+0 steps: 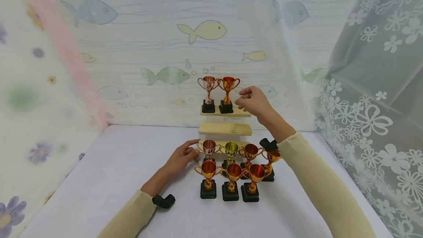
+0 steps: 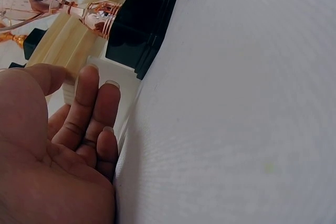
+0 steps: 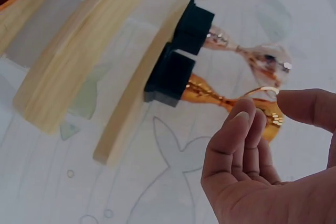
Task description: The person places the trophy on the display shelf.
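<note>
My right hand (image 1: pixel 252 100) is raised beside the gold trophy cup (image 1: pixel 228 94) on the top step of a wooden stand (image 1: pixel 225 129). Its fingers are loosely bent. In the right wrist view a gap shows between thumb and fingertips, close to the cup's handle (image 3: pixel 262 88). Left of that cup stands a rose-gold trophy cup (image 1: pixel 209 88) on the same step. Low on the left, my left hand (image 1: pixel 180 158) has its index fingertip at the end of the bottom step (image 2: pixel 60 43). Its other fingers are loosely bent beside a rose-gold trophy cup (image 2: pixel 100 17) on the table.
Several more trophy cups on black bases stand in two rows before the stand, among them a yellow-gold cup (image 1: pixel 231 150) and an orange-gold cup (image 1: pixel 234 172). Below the right forearm, another cup (image 1: pixel 271 157) is partly covered. A fish-patterned curtain (image 1: pixel 158 47) hangs behind the white table (image 1: pixel 115 164).
</note>
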A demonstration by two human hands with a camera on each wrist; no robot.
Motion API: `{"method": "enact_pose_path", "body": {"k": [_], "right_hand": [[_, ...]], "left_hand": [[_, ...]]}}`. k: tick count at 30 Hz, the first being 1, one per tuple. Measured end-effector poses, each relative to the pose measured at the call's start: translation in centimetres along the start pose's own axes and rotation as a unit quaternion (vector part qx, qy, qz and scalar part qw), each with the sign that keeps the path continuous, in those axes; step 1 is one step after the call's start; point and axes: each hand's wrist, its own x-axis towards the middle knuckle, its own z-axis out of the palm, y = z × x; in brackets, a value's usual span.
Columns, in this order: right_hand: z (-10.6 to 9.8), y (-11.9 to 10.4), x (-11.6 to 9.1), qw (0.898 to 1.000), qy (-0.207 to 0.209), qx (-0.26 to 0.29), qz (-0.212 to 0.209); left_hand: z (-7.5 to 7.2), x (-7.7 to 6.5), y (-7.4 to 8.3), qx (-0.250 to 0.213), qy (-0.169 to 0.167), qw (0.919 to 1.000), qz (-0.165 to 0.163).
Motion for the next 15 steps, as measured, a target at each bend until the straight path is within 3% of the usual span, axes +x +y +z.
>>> {"method": "enact_pose_path", "body": {"k": [5,15], "right_hand": [[-0.9,0.1,-1.8,1.0,-0.005,-0.008,-0.023],[-2.5,2.5,-4.6,0.998,-0.002,-0.034,-0.051]], "left_hand": [[-0.1,0.1,-0.1,-0.002,-0.003,0.9999,0.013],[0.0,0.0,-0.1,0.003,0.001,1.0,0.003]]}}
